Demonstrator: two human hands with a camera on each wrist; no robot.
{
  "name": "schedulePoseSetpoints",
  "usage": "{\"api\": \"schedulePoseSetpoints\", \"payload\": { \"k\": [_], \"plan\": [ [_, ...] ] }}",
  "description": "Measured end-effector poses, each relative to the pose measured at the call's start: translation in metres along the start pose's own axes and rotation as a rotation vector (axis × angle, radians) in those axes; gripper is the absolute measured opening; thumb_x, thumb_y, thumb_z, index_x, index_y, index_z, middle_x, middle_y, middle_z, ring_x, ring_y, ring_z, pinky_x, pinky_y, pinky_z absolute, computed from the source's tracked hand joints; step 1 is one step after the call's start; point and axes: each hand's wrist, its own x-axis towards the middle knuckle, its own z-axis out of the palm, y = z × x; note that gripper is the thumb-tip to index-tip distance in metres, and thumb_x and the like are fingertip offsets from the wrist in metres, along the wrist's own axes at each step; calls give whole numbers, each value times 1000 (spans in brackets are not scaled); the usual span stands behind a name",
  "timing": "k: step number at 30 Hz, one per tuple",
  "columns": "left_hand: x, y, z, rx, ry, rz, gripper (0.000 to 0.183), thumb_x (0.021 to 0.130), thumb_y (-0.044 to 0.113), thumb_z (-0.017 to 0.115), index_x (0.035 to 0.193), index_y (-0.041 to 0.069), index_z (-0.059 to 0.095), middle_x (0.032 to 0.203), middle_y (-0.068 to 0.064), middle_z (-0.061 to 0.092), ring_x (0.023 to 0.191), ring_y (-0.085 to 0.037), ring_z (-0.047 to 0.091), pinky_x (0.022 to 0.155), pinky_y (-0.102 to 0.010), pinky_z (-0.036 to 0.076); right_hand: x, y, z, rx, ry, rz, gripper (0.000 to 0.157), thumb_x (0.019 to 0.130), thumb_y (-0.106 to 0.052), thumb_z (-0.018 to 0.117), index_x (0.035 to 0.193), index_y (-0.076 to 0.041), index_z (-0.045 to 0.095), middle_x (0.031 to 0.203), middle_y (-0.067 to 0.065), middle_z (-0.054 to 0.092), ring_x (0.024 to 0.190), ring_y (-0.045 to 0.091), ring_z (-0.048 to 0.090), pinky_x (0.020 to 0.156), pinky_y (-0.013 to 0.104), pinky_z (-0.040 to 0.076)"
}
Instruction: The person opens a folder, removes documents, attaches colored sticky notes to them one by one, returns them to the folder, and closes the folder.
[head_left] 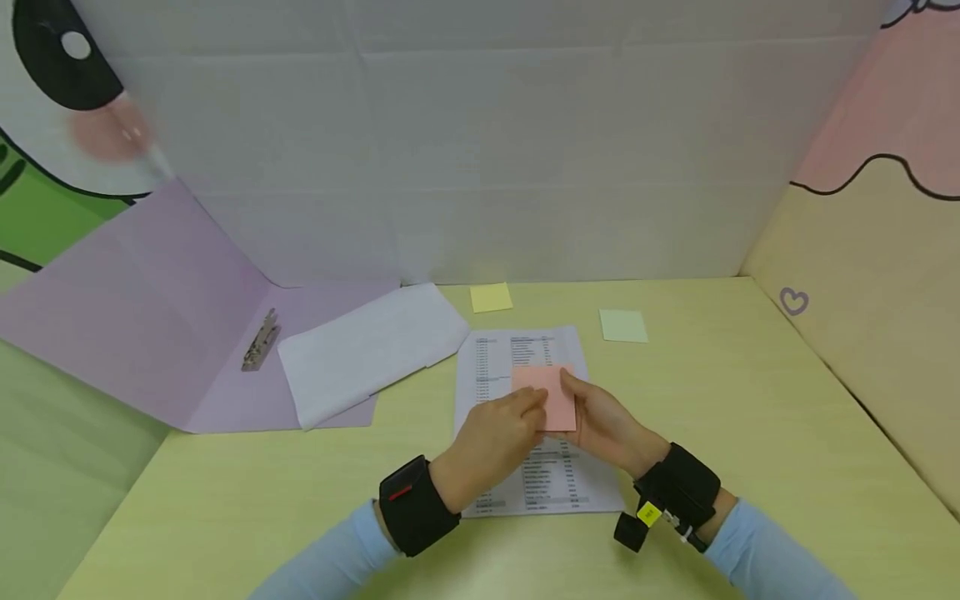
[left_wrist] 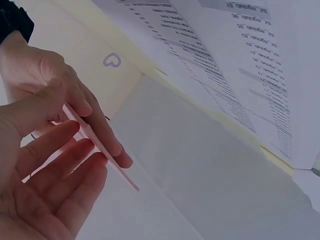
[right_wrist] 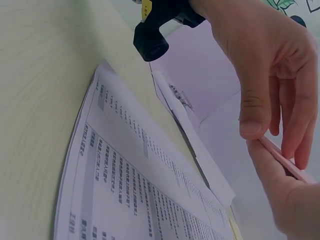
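A pink sticky note pad (head_left: 559,410) is held between both hands above a printed sheet of paper (head_left: 566,492). My right hand (head_left: 611,425) grips the pad's right side, thumb along its edge and fingers behind. At the pad's left side, my left hand (head_left: 495,437) pinches with thumb and fingers, covering part of it. Seen thin and edge-on in the left wrist view, the pad (left_wrist: 125,177) runs between the fingers of both hands. In the right wrist view its edge (right_wrist: 295,170) shows above my right hand (right_wrist: 280,195).
An open purple folder (head_left: 225,400) with a metal clip (head_left: 261,340) stands at the left. Folded white paper (head_left: 367,350) lies partly on it. A yellow sticky note (head_left: 491,297) and a pale green one (head_left: 622,326) lie towards the table's back, near the grey wall (head_left: 510,167).
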Motion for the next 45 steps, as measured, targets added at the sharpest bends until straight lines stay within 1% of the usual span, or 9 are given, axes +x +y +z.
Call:
{"api": "schedulePoseSetpoints", "payload": {
  "k": [12, 17, 22, 25, 29, 35, 37, 41, 45],
  "plan": [
    [-2, -1, -2, -60, 16, -28, 5, 78, 14, 71, 83, 13, 72, 108, -1, 65, 93, -11, 64, 68, -20, 53, 0, 1, 5, 27, -3, 7, 54, 99, -41, 28, 147, -18, 18, 129, 5, 51, 112, 15, 55, 94, 38, 45],
    [-2, 0, 2, -63, 52, -17, 7, 83, 8, 65, 84, 12, 70, 104, -3, 67, 90, -12, 64, 64, -22, 53, 0, 1, 4, 42, -24, 8, 54, 99, -42, 27, 147, -20, 16, 134, 8, 46, 114, 17, 54, 96, 43, 43],
    [-4, 0, 5, -41, 65, 6, 8, 83, 6, 64, 86, 11, 68, 103, -4, 67, 86, -13, 65, 60, -23, 53, 1, 4, 3, 34, -31, 17, 55, 99, -43, 28, 147, -20, 14, 136, 10, 44, 115, 19, 54, 97, 44, 42],
    [-6, -1, 4, 2, 51, 42, 8, 83, 8, 64, 90, 11, 68, 104, -4, 66, 86, -12, 65, 63, -22, 53, 1, 4, 3, 26, -26, 19, 56, 99, -43, 27, 147, -18, 14, 134, 10, 45, 114, 19, 55, 96, 44, 42],
    [-8, -5, 2, 75, 37, 110, 15, 82, 12, 67, 97, 13, 68, 108, -2, 66, 92, -11, 64, 75, -22, 52, 0, 4, 3, 28, -24, 25, 56, 99, -42, 27, 147, -16, 14, 132, 9, 47, 112, 19, 55, 94, 42, 44],
    [-11, -17, 3, 77, 118, 178, 18, 79, 20, 69, 97, 15, 69, 104, 3, 67, 97, -11, 62, 87, -24, 48, -3, 1, -1, 7, -52, 51, 56, 99, -44, 27, 147, -19, 12, 130, 8, 47, 113, 22, 54, 99, 49, 37],
    [-11, -19, 4, 75, 150, 191, 17, 79, 24, 69, 94, 16, 69, 99, 4, 67, 93, -11, 63, 85, -23, 49, -4, 0, -3, 2, -65, 51, 57, 98, -46, 27, 147, -19, 13, 129, 8, 47, 112, 23, 54, 99, 49, 37],
    [-12, -20, 5, 93, 181, 190, 18, 78, 29, 69, 89, 16, 69, 87, 5, 64, 78, -9, 62, 71, -20, 51, -5, 1, -5, 43, -82, 45, 61, 98, -45, 29, 146, -13, 12, 129, 9, 48, 112, 22, 55, 96, 42, 43],
    [-12, -19, 6, 123, 192, 147, 15, 78, 27, 71, 88, 15, 69, 80, 3, 62, 67, -9, 58, 60, -18, 48, -7, 2, -6, 138, -103, 30, 56, 100, -30, 33, 146, -10, 10, 133, 11, 43, 114, 22, 51, 100, 37, 40]
  ]
}}
